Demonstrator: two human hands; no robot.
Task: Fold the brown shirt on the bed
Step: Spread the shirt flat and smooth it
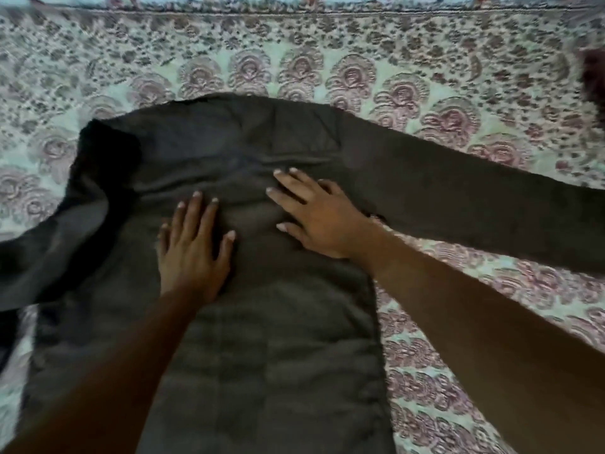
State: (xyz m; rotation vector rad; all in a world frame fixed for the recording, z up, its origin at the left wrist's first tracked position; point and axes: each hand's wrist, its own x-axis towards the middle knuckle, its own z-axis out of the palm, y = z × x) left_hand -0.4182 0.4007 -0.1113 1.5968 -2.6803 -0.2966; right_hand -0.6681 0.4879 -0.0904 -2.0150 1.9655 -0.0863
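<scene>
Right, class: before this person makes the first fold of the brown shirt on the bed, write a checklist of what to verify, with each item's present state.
1. Dark brown long-sleeved shirt lies spread on the floral patterned bedcover: ok.
2. Left hand flat on the shirt's body: ok.
3. Right hand flat on the shirt's body: ok.
4. Right-side sleeve stretched out straight: ok.
5. Left-side sleeve smooth: not ok, it is bunched and twisted.
6. Bottom hem straight: cannot tell, out of frame.

The brown shirt (262, 322) lay spread flat on the patterned bed (327, 60), sleeves stretched outward, fabric lightly creased.
</scene>
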